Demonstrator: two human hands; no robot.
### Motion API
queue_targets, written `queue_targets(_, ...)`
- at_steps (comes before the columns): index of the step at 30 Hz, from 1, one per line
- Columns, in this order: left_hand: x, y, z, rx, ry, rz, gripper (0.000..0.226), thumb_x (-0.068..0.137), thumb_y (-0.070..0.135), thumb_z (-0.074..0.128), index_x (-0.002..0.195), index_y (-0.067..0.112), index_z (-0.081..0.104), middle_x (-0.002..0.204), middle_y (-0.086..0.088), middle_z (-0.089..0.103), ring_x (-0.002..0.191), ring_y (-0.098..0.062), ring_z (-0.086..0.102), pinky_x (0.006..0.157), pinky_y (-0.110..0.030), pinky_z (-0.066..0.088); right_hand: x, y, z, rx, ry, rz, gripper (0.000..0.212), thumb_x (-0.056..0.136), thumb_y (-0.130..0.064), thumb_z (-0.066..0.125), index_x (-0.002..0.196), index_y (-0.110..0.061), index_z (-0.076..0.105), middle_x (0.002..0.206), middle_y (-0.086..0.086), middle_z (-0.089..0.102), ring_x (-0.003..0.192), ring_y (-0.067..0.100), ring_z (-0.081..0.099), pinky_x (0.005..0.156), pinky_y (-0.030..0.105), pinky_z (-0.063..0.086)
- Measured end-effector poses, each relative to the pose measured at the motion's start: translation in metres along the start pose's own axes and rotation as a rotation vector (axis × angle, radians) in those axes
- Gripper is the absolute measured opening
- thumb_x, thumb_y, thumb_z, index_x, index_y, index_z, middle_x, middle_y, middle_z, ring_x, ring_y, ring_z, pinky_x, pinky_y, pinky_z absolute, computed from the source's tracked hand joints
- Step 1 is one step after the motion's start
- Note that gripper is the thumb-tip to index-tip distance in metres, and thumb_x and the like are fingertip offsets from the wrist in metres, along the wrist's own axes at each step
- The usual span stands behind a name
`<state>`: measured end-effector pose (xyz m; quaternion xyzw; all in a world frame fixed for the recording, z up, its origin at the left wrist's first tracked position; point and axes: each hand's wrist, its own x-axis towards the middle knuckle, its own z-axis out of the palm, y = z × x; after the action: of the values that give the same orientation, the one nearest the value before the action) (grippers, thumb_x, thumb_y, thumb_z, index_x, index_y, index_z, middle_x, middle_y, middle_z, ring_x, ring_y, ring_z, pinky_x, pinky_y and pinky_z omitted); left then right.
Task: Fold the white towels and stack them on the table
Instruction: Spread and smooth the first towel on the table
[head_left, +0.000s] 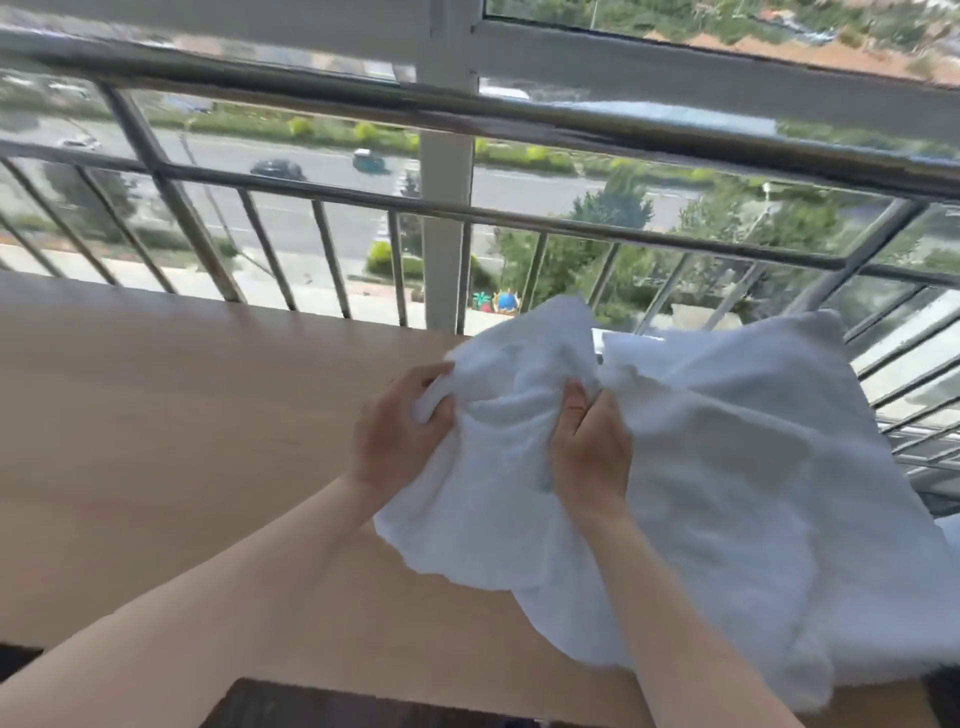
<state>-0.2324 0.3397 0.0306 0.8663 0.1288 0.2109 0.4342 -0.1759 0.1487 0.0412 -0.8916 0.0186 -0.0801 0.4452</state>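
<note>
White towel (524, 415), soft terry cloth with a nubbly pile, is bunched and held up just above the wooden table (156, 415), toward the table's right half. Its top rises into a crumpled peak with ragged-looking, fuzzy edges, and its lower part hangs in loose folds whose wavy hem drapes down onto the tabletop. The left hand (400, 431) grips the left side of the gathered cloth, fingers curled tight around a wad of it with the thumb pressed on top. The right hand (589, 441) pinches the middle of the same bunch, thumb and fingers closed narrowly on a ridge of fabric. Both bare forearms reach in from the table's near edge.

Just right of the held cloth, touching it, more white towelling (753, 441) lies spread over the table's right end in a broad, roughly square sheet with a raised far corner; whether it is a separate towel or part of the same one cannot be told. The table is smooth, pale tan, with a faint wood grain and a straight far edge. Beyond that edge stands a metal railing (467, 208) of thin grey bars, and behind it window glass set in a white frame (447, 156).
</note>
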Motion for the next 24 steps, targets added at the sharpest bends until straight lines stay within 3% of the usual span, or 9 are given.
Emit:
queue_targets(2, -0.01, -0.027, -0.035, 0.01, 0.019, -0.023, 0.033, 0.088, 0.024, 0.073, 0.119, 0.033, 0.069, 0.109, 0.012, 0.072, 0.097, -0.015, 0.065, 0.08, -0.023, 0.04, -0.021, -0.01, 0.033, -0.025, -0.039, -0.015, 0.03, 0.106, -0.037, 0.039, 0.092, -0.011, 0.047, 0.097, 0.017, 0.062, 0.098, 0.04, 0.057, 0.072, 0.038, 0.032)
queue_targets(9, -0.036, -0.111, -0.122, 0.087, 0.117, -0.063, 0.034, 0.083, 0.011, 0.077, 0.116, 0.022, 0.073, 0.097, 0.02, 0.061, 0.097, -0.018, 0.062, 0.078, -0.002, 0.034, -0.078, -0.041, 0.137, -0.071, -0.199, -0.041, 0.03, 0.106, -0.041, 0.036, 0.089, -0.016, 0.04, 0.073, -0.017, 0.037, 0.079, 0.022, 0.043, 0.063, 0.03, 0.017)
queue_targets(14, -0.033, -0.169, -0.165, 0.176, 0.118, -0.13, 0.037, 0.083, 0.014, 0.076, 0.117, 0.026, 0.069, 0.093, 0.029, 0.057, 0.1, -0.015, 0.058, 0.076, -0.02, 0.034, -0.1, -0.06, 0.208, -0.088, -0.293, -0.066, 0.032, 0.105, -0.042, 0.035, 0.088, -0.015, 0.039, 0.075, -0.016, 0.038, 0.078, 0.019, 0.04, 0.064, 0.029, 0.018)
queue_targets(19, -0.016, -0.216, -0.203, 0.298, 0.105, -0.111, 0.034, 0.084, 0.013, 0.076, 0.116, 0.023, 0.068, 0.101, 0.019, 0.06, 0.103, -0.021, 0.055, 0.079, -0.016, 0.031, -0.109, -0.074, 0.273, -0.081, -0.375, -0.069, 0.033, 0.105, -0.04, 0.036, 0.085, -0.013, 0.04, 0.077, -0.011, 0.042, 0.077, 0.023, 0.042, 0.065, 0.033, 0.019)
queue_targets(24, 0.001, -0.256, -0.224, 0.401, 0.123, -0.09, 0.032, 0.087, 0.017, 0.073, 0.116, 0.026, 0.065, 0.105, 0.014, 0.067, 0.105, -0.026, 0.053, 0.081, -0.04, 0.051, -0.108, -0.089, 0.331, -0.055, -0.427, -0.088, 0.036, 0.104, -0.041, 0.037, 0.087, -0.01, 0.041, 0.083, 0.004, 0.051, 0.08, 0.03, 0.05, 0.067, 0.037, 0.028)
